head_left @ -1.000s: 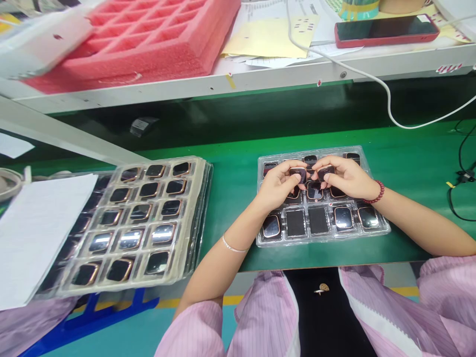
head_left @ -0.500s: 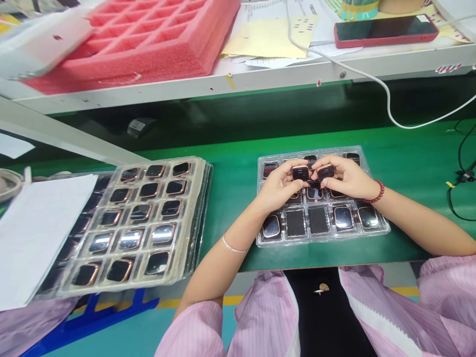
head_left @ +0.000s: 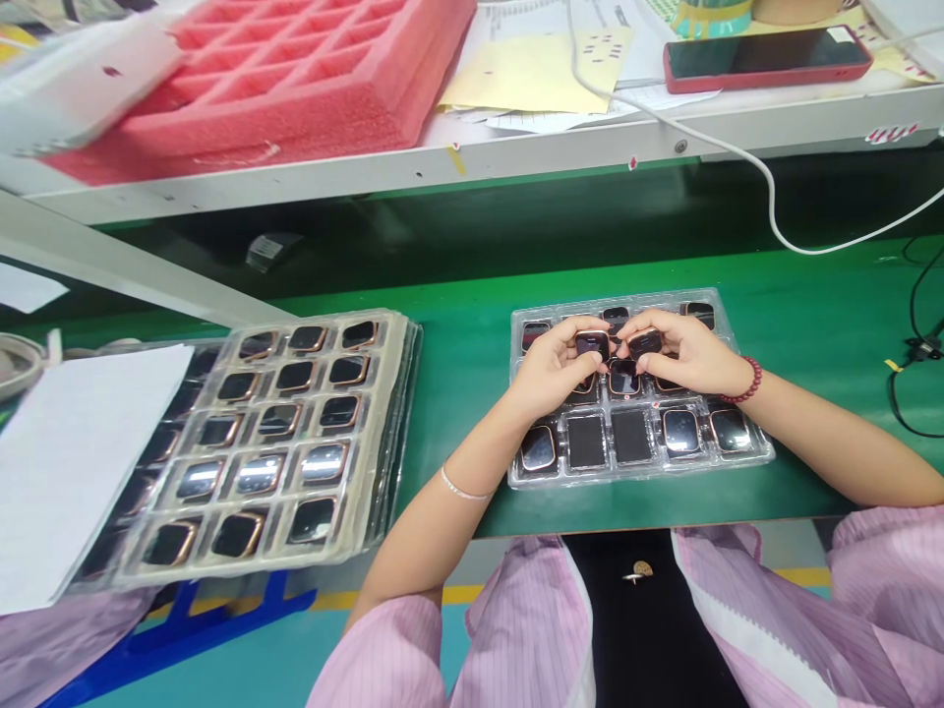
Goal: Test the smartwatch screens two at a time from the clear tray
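Note:
My left hand (head_left: 558, 366) pinches a smartwatch body (head_left: 592, 343) with a dark screen and a gold rim, its thumb against the screen's lower edge. A second such watch body (head_left: 645, 342) is gripped between the thumb and fingers of my right hand (head_left: 684, 352). Both are held close together above a clear plastic tray (head_left: 641, 474). More watch faces lie in the tray's pockets, among them a watch face (head_left: 538, 448) at the front left. Two front pockets (head_left: 587, 442) show only a dark bottom. My hands hide part of the middle rows.
To the left stands a stack of clear trays (head_left: 287, 447) holding several watch faces, with white paper (head_left: 88, 462) beside it. Above runs a white shelf (head_left: 546, 147) with pink foam (head_left: 295, 108), papers and a phone (head_left: 767, 61). A white cable (head_left: 771, 197) hangs from it.
The watch body in my left hand has tilted and shifted slightly left, and the left thumb now overlaps its screen. My right hand has hardly moved.

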`<state>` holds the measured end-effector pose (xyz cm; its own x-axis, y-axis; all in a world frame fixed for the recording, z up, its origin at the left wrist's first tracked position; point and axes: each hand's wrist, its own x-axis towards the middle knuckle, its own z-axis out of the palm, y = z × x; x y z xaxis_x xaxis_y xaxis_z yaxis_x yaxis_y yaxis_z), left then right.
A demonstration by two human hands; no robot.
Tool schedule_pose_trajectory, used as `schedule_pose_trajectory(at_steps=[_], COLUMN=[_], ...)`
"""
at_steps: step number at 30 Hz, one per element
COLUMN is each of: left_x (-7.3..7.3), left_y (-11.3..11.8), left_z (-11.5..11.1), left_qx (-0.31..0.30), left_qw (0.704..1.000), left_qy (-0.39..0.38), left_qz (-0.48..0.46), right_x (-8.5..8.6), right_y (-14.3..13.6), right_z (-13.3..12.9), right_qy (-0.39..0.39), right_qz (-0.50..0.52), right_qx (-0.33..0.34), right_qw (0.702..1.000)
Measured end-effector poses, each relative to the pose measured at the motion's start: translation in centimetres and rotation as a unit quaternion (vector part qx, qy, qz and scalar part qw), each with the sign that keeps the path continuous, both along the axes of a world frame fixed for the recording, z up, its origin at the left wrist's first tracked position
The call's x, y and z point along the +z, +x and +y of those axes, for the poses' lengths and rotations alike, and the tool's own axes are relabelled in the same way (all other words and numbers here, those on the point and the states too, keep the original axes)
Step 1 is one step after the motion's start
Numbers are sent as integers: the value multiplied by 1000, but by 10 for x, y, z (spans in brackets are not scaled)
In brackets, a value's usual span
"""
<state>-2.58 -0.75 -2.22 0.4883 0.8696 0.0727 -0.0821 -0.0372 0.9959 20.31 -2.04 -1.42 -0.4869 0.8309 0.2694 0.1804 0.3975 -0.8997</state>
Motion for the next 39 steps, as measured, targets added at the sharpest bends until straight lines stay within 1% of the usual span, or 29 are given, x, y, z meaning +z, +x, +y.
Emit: schedule_pose_trajectory(at_steps=[5,10,18,26,32,39], left_x=[-1,-1,-7,-3,-3,-4], left_y=[-1,-2,-1,-1,0,-1], left_z=[1,0,3,0,1,1], left_qx=[8,-13,-7,-3,-2,-15], left_qw=[1000,1000,999,999,999,1000], left_qy=[-2,3,24,15,15,3], left_qz=[13,9,38,36,38,24], right_x=[2,2,3,1,1,2], right_y=[0,-1,-3,-1,0,-1], right_z=[0,0,-1,0,0,0], right_qy=[1,-2,-19,-1,-1,-6], right_qz=[-12,-5,22,-5,-13,3], right_qx=[-7,0,1,-3,-3,1], right_qw=[1000,1000,1000,1000,1000,1000])
